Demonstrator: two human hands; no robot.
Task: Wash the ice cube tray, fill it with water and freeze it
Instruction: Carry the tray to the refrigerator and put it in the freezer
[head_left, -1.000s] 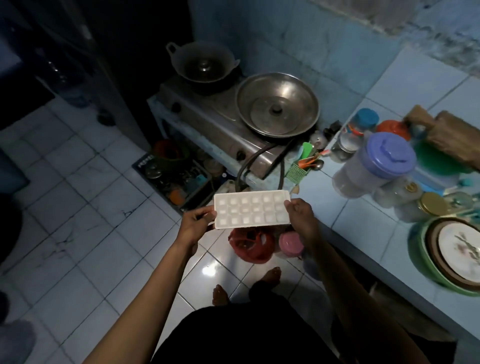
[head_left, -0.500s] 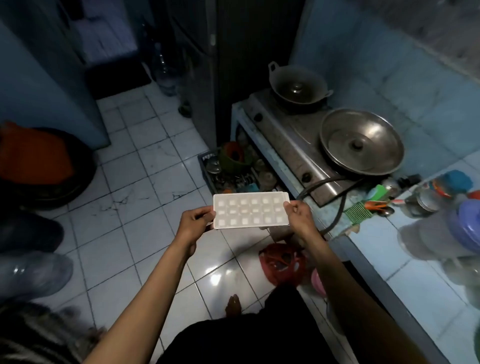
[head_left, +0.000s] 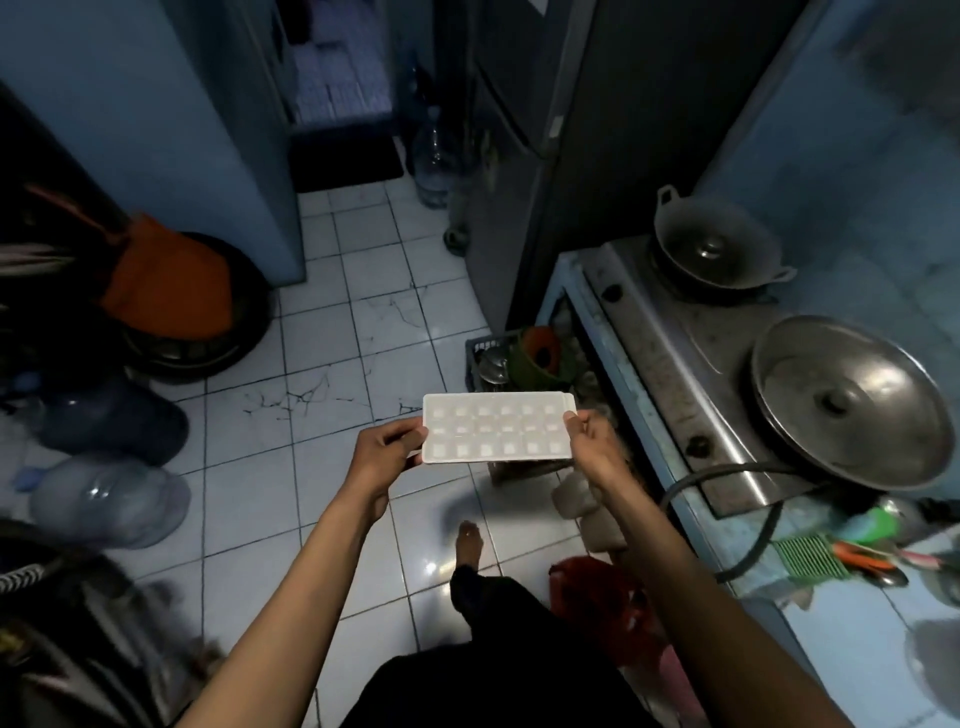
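Observation:
A white ice cube tray (head_left: 496, 427) with several square pockets is held level in front of me, above the tiled floor. My left hand (head_left: 382, 454) grips its left short end, thumb on top. My right hand (head_left: 592, 447) pinches its right short end. Whether the pockets hold water cannot be told in this dim light. A tall dark fridge (head_left: 561, 130) stands ahead, just past the stove.
To my right runs a blue counter with a steel stove (head_left: 675, 374), a dark wok (head_left: 714, 249) and a lidded steel wok (head_left: 847, 400). A crate of utensils (head_left: 519, 358) sits on the floor below. Water jugs (head_left: 109, 499) and a basin with orange cloth (head_left: 176, 291) crowd the left.
The view has swung left, away from the counter with jars, bringing the fridge and doorway into sight. The tray stays level in both hands. One foot has stepped forward.

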